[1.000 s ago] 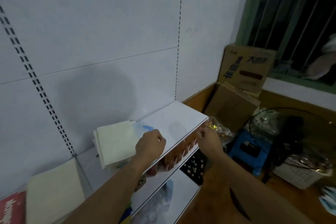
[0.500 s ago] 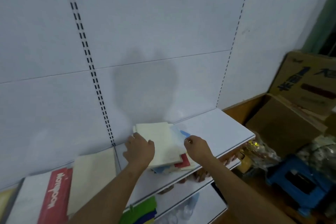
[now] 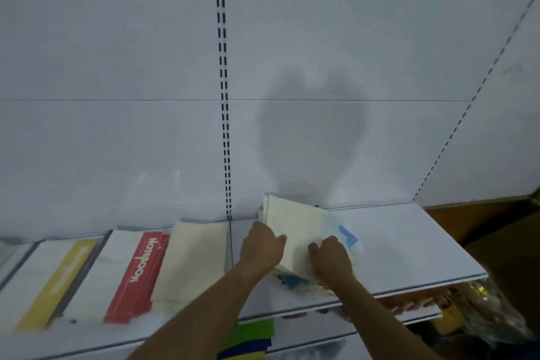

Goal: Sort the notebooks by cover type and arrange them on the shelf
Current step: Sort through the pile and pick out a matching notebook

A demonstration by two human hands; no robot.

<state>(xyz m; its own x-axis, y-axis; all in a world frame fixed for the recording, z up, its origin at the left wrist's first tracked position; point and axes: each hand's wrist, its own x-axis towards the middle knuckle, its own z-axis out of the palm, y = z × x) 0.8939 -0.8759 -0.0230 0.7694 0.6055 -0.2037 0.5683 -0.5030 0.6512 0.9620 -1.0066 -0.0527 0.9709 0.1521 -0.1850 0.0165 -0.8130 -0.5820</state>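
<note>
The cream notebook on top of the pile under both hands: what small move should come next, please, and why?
Probably lift the cream notebook off the pile and carry it left. Both hands, left hand and right hand, already rest on it, colored covers show beneath, and another cream book lies further left on the shelf, beside the red notebook. Whether the grip is firm cannot be told.

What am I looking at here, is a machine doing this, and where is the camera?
No machine: a person works with bare hands, and the camera sits on their head, looking forward and down. The left hand and right hand both rest on a messy pile of notebooks with a cream cover on top, lying on a white shelf. To the left lie a cream notebook, a red-striped one marked "Notebook", and a yellow-striped one. Whether the fingers grip the pile or only press on it is hard to tell.
</note>
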